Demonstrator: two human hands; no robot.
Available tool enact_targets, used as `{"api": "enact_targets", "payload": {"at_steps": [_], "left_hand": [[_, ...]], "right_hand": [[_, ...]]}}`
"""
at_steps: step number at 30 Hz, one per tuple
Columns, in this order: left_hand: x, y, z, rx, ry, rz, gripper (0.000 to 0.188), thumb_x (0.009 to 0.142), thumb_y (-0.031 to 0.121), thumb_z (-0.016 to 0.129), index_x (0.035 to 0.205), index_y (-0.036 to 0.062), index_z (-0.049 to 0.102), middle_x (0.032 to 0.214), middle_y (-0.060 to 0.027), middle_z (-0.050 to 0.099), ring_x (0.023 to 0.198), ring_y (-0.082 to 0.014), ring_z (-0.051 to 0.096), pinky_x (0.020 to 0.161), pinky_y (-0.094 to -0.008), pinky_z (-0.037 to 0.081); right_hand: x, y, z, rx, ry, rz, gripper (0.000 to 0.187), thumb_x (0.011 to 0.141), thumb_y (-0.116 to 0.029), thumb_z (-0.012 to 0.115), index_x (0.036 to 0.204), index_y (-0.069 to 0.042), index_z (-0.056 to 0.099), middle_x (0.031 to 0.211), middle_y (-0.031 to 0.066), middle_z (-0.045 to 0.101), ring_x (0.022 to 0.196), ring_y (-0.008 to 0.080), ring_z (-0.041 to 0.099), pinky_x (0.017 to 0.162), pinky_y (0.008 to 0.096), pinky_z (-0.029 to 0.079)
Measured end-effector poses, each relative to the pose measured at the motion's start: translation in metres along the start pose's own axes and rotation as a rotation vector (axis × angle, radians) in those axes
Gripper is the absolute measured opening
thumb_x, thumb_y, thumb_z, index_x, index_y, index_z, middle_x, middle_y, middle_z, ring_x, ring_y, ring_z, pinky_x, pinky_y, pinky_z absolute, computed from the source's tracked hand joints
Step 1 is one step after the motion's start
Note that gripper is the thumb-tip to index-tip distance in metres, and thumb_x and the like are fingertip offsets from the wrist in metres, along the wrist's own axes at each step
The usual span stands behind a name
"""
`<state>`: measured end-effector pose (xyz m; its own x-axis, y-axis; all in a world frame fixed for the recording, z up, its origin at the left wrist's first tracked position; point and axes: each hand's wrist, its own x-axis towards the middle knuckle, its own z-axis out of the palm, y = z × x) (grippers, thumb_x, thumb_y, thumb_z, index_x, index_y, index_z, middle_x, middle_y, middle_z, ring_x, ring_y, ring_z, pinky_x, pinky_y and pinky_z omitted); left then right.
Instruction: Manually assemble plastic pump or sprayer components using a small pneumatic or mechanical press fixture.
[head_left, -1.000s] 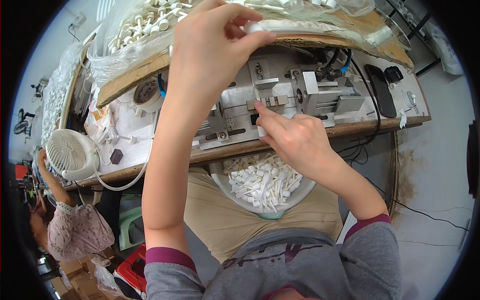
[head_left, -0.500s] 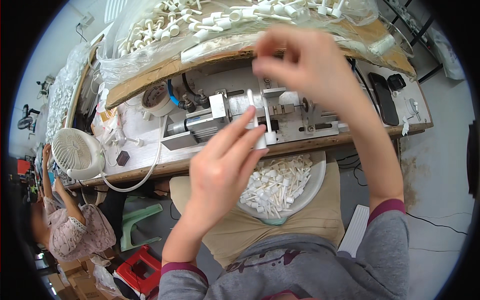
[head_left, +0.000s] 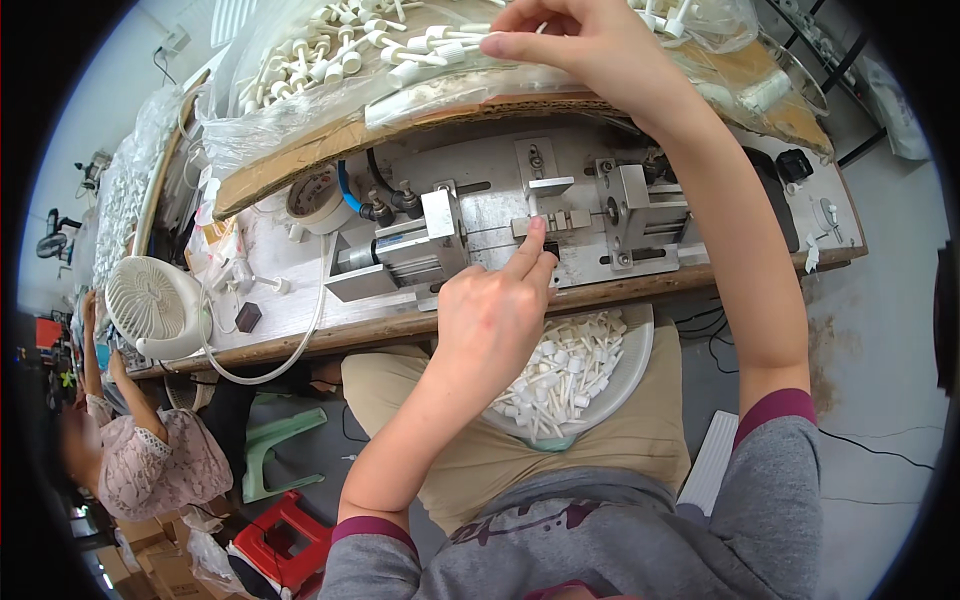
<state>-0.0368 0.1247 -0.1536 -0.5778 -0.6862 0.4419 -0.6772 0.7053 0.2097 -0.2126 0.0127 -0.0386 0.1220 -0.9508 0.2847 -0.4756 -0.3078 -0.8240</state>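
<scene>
One surface [head_left: 280, 310] has bare room left of two metal clamps [head_left: 438, 222]; one cardboard sheet [head_left: 275, 170] above it and one basin [head_left: 643, 365] below its front edge bear countless white sticks [head_left: 558, 372]. The right hand [head_left: 610, 45] arches over the cardboard; the left hand [head_left: 490, 310], palm down, points onto one metal block [head_left: 568, 220]; whether either grip holds anything, I cannot tell.

Jig [head_left: 570, 221] on bench [head_left: 296, 275]; tape [head_left: 316, 202] left of it, fan [head_left: 152, 305] farther left; phone [head_left: 786, 208] right; basket [head_left: 640, 352] before it, holding pieces [head_left: 565, 375]; cardboard [head_left: 300, 158] behind.
</scene>
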Motion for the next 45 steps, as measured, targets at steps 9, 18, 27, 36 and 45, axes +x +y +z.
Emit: {"api": "enact_targets", "payload": {"at_steps": [9,18,27,36,45], "left_hand": [[0.009,-0.003,-0.024,-0.158,-0.108,-0.039,0.032,0.079,0.022,0.081,0.107,0.0085,0.074,0.113,-0.0093,0.073,0.06,-0.0238,0.067,0.059,-0.0332,0.054],[0.108,-0.126,-0.085,0.206,0.339,0.018,0.028,0.09,0.01,0.068,0.117,0.0023,0.072,0.113,-0.015,0.071,0.093,-0.0216,0.069,0.087,-0.0329,0.052],[0.143,-0.138,-0.079,-0.049,-0.005,-0.319,0.025,0.089,0.013,0.071,0.11,-0.0005,0.073,0.096,-0.0198,0.074,0.092,-0.0255,0.071,0.085,-0.036,0.053],[0.096,-0.078,-0.101,-0.413,0.383,-0.22,0.023,0.091,0.011,0.071,0.113,0.0038,0.074,0.107,-0.0089,0.073,0.073,-0.0113,0.067,0.067,-0.023,0.052],[0.014,-0.016,-0.07,-0.667,0.214,-0.166,0.034,0.074,0.006,0.086,0.105,0.0007,0.073,0.118,-0.0105,0.064,0.097,-0.0173,0.069,0.069,-0.0272,0.062]], "right_hand": [[-0.107,0.034,0.01,-0.052,0.122,-0.397,0.024,0.081,-0.012,0.078,0.099,-0.001,0.067,0.108,0.0084,0.065,0.089,0.0202,0.068,0.073,0.0309,0.055],[-0.181,0.058,0.048,-0.53,-0.015,-0.44,0.025,0.078,-0.009,0.073,0.1,-0.002,0.063,0.127,0.0147,0.066,0.064,0.0204,0.066,0.062,0.0317,0.054],[-0.156,0.058,0.056,-0.769,-0.065,-0.482,0.027,0.077,-0.014,0.077,0.094,-0.005,0.06,0.125,0.0122,0.069,0.053,0.0201,0.058,0.055,0.0284,0.049],[-0.144,0.036,0.057,-0.849,-0.179,-0.447,0.026,0.076,-0.018,0.077,0.09,-0.004,0.059,0.112,0.0153,0.072,0.058,0.0251,0.065,0.056,0.0338,0.053],[-0.021,-0.008,-0.021,-0.41,0.12,-0.263,0.028,0.079,-0.013,0.076,0.102,0.003,0.07,0.094,0.0193,0.073,0.084,0.0295,0.07,0.076,0.0396,0.054]]}}
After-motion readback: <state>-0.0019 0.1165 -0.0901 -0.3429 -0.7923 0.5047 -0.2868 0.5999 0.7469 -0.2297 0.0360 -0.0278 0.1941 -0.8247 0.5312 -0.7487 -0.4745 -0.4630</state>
